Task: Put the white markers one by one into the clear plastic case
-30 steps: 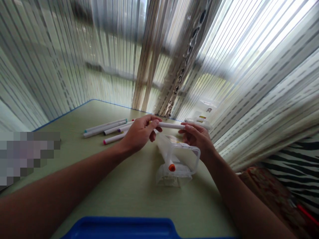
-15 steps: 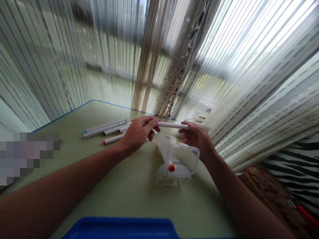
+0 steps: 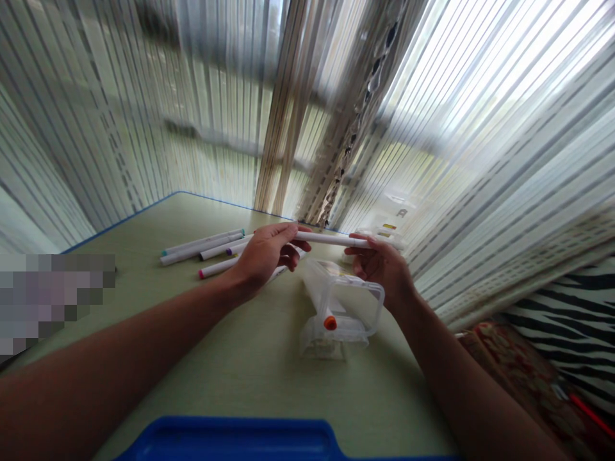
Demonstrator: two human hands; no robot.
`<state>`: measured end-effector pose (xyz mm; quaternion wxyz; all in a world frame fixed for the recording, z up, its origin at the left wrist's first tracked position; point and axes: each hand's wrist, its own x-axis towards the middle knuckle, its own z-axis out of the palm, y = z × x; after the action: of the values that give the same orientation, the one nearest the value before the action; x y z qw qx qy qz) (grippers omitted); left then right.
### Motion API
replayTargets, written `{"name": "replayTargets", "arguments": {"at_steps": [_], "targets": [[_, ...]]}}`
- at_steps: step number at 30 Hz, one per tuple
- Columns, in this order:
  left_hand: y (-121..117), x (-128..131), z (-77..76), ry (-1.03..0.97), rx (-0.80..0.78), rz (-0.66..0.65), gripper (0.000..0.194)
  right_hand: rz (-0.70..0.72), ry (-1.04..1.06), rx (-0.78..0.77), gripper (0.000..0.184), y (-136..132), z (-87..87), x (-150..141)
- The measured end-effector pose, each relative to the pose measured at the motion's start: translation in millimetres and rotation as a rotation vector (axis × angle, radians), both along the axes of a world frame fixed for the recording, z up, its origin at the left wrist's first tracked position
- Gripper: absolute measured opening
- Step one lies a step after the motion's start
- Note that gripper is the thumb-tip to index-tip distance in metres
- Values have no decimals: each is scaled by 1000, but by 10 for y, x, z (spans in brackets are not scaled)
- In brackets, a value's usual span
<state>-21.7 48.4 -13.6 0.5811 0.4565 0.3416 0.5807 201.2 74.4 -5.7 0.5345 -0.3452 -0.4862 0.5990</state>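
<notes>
A white marker [image 3: 331,239] is stretched crosswise between my two hands, above the far end of a clear plastic case. My left hand [image 3: 271,253] pinches its left end between thumb and fingers. At its right end, the fingertips of my right hand [image 3: 384,266] are closed on it. The clear case [image 3: 377,314] lies on its side with its open end towards me. Inside rests a marker with an orange end [image 3: 330,323]. Several white markers [image 3: 204,250] with coloured ends lie left of my left hand, which partly covers some of them.
The pale green table [image 3: 269,371] has a blue edge. A blue tray-like part [image 3: 235,438] sits at the near side. Another clear plastic container [image 3: 396,221] stands behind my right hand. Striped curtains [image 3: 216,96] hang along the back. Zebra-patterned cloth [image 3: 571,320] is at right.
My right hand has shifted slightly right along the marker, and more of the marker shows between my hands. My left hand has loosened a little and its fingers have moved. The case is about where it was.
</notes>
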Motion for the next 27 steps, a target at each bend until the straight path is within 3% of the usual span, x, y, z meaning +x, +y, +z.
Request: {"name": "replayTargets", "arguments": {"at_steps": [11,27], "targets": [[14,-3,-16,83,25,26,22,-5,-4,-39,25,8,8,3],[0,1,-20,214,123,30,23,-104,-81,78,30,33,-72,-1]]}}
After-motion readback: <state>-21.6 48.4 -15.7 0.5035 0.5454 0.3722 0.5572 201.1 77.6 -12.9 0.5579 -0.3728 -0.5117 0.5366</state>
